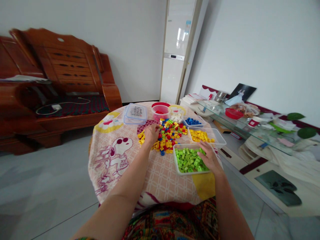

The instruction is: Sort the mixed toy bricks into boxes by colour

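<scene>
A heap of mixed red, yellow, blue and green bricks point(166, 138) lies on the patterned tablecloth point(160, 176). My left hand point(152, 133) is at the heap's left side, its fingers bent together; what they hold, if anything, is too small to name. Over the right edge of a clear box of green bricks point(188, 160) rests my right hand point(208, 155), fingers spread. Just behind that hand, yellow bricks point(200, 135) fill part of another clear box. Blue bricks point(192, 121) sit in a box farther back. A round tub point(160, 112) holds red bricks, beside a small white pile point(176, 117).
Clear lids point(135, 114) are stacked at the table's back left. A wooden bench point(72, 71) stands to the left, with a white cable on its seat. On the right, a glass shelf point(260, 136) carries a red bowl point(233, 113), a paper cup and bags.
</scene>
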`<state>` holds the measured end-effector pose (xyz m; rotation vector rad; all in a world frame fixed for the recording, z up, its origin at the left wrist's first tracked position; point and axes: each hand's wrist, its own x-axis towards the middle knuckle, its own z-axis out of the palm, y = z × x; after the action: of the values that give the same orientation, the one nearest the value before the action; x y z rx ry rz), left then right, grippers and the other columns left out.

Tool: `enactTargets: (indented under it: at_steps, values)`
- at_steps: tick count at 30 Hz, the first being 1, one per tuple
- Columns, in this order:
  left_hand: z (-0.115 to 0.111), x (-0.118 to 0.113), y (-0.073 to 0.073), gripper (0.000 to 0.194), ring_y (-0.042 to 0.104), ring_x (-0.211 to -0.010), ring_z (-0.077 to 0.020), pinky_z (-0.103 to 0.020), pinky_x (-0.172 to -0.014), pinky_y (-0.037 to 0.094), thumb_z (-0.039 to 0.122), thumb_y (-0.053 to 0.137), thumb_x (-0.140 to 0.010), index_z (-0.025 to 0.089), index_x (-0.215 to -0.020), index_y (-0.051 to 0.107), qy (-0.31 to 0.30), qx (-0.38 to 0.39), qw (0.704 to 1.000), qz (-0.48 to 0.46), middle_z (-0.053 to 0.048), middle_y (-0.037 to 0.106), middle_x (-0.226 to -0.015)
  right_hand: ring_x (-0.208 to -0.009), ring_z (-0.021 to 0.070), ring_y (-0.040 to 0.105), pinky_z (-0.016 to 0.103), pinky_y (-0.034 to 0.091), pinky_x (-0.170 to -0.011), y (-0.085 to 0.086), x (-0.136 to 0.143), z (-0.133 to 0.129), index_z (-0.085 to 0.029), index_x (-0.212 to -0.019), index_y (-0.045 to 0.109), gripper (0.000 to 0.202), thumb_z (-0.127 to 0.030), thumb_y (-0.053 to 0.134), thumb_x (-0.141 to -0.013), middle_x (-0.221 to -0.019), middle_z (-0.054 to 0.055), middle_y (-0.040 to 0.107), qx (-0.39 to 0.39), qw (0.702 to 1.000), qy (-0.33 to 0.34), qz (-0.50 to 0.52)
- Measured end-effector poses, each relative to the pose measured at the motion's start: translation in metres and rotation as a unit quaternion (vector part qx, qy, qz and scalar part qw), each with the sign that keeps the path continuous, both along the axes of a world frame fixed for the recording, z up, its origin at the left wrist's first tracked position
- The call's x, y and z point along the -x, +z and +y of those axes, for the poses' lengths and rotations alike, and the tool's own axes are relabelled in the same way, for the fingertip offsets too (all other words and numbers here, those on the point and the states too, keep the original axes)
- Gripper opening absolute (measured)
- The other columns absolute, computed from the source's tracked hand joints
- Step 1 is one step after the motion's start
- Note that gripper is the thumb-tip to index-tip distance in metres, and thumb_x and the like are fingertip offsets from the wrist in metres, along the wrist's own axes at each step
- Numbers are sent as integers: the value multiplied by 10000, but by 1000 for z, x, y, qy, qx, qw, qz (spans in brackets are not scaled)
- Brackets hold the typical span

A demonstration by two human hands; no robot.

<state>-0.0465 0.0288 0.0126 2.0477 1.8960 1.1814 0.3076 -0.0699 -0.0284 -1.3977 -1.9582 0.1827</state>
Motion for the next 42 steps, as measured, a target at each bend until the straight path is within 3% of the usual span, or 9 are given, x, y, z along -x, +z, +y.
enactTargets:
  at_steps: [5,10,15,19,22,26,30,37,42]
  values:
    - [-15,-38,7,170,727,-981,-230,-339,-943,532,126,645,-875,186,-978,767,-152,-61,986,-34,-74,802,-1004,-1490,312,450,585,303,-1269,0,-1,0,-259,-1430,662,515,-418,563,-950,-1527,99,602,-1,1000,0,0]
    - [-40,-81,9,130,717,-957,-210,-326,-933,534,141,658,-888,179,-957,762,-336,-75,938,-32,-68,796,-975,-1489,318,452,587,298,-1270,2,0,0,-247,-1427,665,518,-419,553,-952,-1503,102,624,0,1000,1,-2]
    - [-45,-94,2,179,715,-1042,-229,-358,-993,536,207,633,-937,185,-1047,773,-419,-92,903,-19,-101,798,-1050,-1502,327,434,599,304,-1263,3,2,-1,-234,-1435,658,528,-419,557,-951,-1540,109,591,3,1000,-4,1]
    - [-29,-72,-1,259,705,-1117,-247,-398,-1029,537,188,596,-936,202,-1115,783,-310,-90,947,-8,-110,788,-1149,-1504,318,433,597,302,-1266,4,3,-2,-262,-1424,667,505,-410,569,-951,-1529,93,604,7,1000,-6,5]
    - [-18,-48,-1,265,705,-1101,-244,-403,-1059,512,166,600,-923,205,-1089,803,-202,-28,977,53,-105,793,-1128,-1492,310,448,593,294,-1271,5,4,-2,-269,-1418,671,497,-389,572,-947,-1512,88,619,6,1000,-2,5]
    - [-12,-25,-1,205,696,-1117,-250,-389,-1062,486,240,649,-917,245,-1031,820,-91,75,984,135,-73,797,-1132,-1475,302,468,581,293,-1275,5,4,-3,-263,-1425,666,503,-365,561,-943,-1502,89,627,6,1000,-1,3]
    - [-9,-11,-3,266,710,-1123,-265,-370,-1049,492,196,614,-910,243,-1058,829,1,111,984,137,-83,802,-1144,-1485,302,456,576,303,-1271,5,4,-3,-258,-1424,666,504,-387,555,-950,-1507,91,621,7,1000,-3,3]
    - [1,13,-9,458,737,-1126,-238,-297,-1008,537,81,513,-883,220,-1212,801,21,94,994,43,-76,802,-1196,-1513,304,426,588,302,-1269,5,4,-3,-265,-1418,669,497,-392,558,-951,-1500,88,628,4,1000,0,7]
    - [2,17,-10,442,745,-1093,-225,-283,-1003,544,74,517,-855,232,-1123,831,10,74,997,30,-53,811,-1159,-1506,304,434,587,296,-1274,4,3,-2,-270,-1418,670,499,-399,563,-948,-1503,84,626,3,1000,-1,7]
